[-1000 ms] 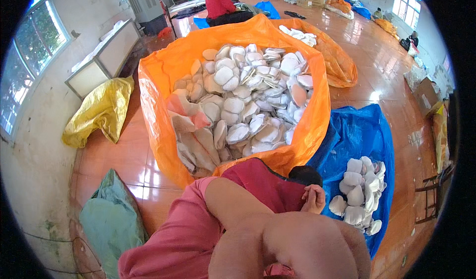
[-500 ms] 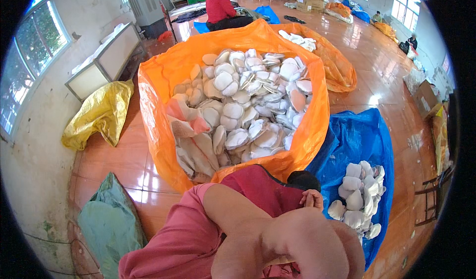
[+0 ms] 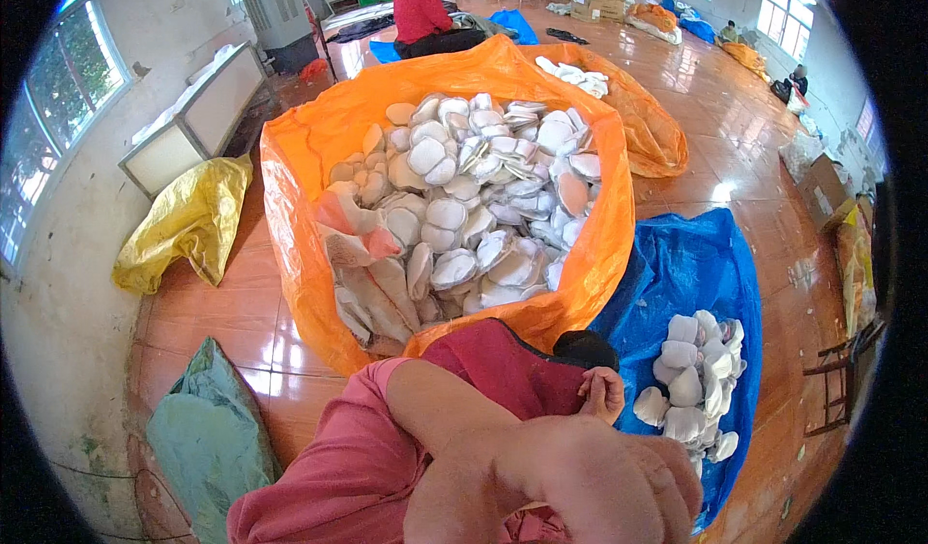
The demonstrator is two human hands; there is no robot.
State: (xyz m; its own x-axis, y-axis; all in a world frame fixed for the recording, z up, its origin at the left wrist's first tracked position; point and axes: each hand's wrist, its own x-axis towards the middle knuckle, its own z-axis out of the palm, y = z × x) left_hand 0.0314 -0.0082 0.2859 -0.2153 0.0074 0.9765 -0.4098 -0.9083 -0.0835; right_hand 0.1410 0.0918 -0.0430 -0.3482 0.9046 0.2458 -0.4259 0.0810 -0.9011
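Observation:
Very close in front, my left arm bends back from a rolled pink sleeve. Its large skin shape at lower centre appears to be my left hand; its fingers are mostly out of sight. Beyond it, my right hand shows curled fingers beside a black shoe-like shape and dark red cloth. Anything inside those fingers is hidden. Ahead stands a big open orange sack full of white and beige cup-shaped pads. Several stacked white pads lie on a blue sheet at right.
A yellow sack and a green sack lie at left. Behind the orange sack sits a person in red. Another orange sack lies beyond it. A wooden chair and a cardboard box stand at right.
The whole view has shifted slightly, so things sit a little farther left. My arms hold nearly the same pose, and the pads have not moved.

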